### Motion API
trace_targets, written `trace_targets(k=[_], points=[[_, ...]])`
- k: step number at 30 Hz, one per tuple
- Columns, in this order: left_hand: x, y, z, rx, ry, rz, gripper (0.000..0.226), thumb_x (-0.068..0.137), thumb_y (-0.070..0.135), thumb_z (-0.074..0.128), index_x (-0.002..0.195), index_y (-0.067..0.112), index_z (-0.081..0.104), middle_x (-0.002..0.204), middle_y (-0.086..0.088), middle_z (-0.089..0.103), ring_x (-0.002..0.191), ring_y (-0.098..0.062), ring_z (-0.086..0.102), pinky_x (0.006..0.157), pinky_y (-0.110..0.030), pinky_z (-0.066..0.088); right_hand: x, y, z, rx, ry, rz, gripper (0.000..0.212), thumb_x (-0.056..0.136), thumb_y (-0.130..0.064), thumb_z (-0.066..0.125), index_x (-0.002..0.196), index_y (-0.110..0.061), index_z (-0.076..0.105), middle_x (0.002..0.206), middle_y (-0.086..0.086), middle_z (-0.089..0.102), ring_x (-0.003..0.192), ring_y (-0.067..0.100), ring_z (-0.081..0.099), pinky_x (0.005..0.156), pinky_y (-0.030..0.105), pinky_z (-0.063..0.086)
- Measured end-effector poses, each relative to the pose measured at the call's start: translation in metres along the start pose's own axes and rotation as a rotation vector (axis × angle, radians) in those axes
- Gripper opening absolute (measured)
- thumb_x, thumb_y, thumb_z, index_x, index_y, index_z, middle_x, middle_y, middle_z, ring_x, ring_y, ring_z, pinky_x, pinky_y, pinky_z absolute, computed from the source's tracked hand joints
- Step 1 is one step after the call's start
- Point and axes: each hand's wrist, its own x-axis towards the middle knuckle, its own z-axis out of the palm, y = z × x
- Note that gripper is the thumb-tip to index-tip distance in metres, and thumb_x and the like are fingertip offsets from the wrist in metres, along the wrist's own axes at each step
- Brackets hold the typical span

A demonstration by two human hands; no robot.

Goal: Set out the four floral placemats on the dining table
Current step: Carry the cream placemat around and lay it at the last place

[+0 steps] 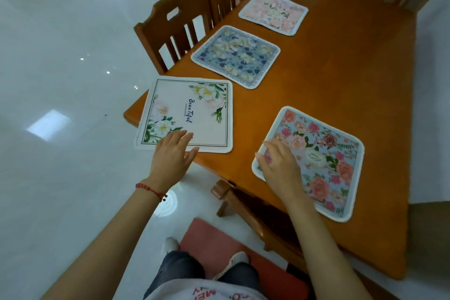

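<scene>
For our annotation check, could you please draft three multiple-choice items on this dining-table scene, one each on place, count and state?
1. Where does the white placemat lie?
A. at the table's corner, overhanging the edge
B. on a chair seat
C. on the floor

2. How many placemats are on the table?
A. two
B. three
C. four

3. What is the right hand doing?
A. gripping a chair
B. resting flat on the rose-patterned placemat
C. holding a cup

Answers: 1 A, its near-left corner juts past the wood; 2 C, four mats lie flat, none overlapping; 3 B, its fingers lie on that mat, while the left hand touches the white one.
</scene>
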Motion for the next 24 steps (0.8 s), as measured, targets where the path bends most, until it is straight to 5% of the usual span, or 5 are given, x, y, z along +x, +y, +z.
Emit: trace_targets(k=[5, 24], points=[[-0.008, -0.055, -0.019, 0.028, 0.046, 0.0, 0.043, 0.083, 0.035, 0.05, 0.109, 0.003, 0.062, 0.107, -0.02, 0.067, 0.098, -0.04, 0.063, 0.082, -0.05, 0.051, 0.011, -0.054, 0.025, -0.011, 0.004, -0.018, 0.047, 0.094, -0.038, 0.039, 0.134, -0.013, 0.041, 0.141, 0.006, 0.042, 0.131, 0.02, 0.035, 0.106, 0.033, 0.03], [0.033, -0.198, -0.04, 0.034, -0.021, 0.023, 0.043, 0.085, 0.038, 0.048, 0.111, 0.006, 0.06, 0.115, -0.017, 0.065, 0.106, -0.036, 0.061, 0.088, -0.049, 0.049, 0.072, -0.166, 0.105, 0.006, -0.052, 0.017, 0.045, 0.094, -0.035, 0.042, 0.133, -0.012, 0.042, 0.139, 0.009, 0.044, 0.13, 0.022, 0.036, 0.108, 0.038, 0.032]])
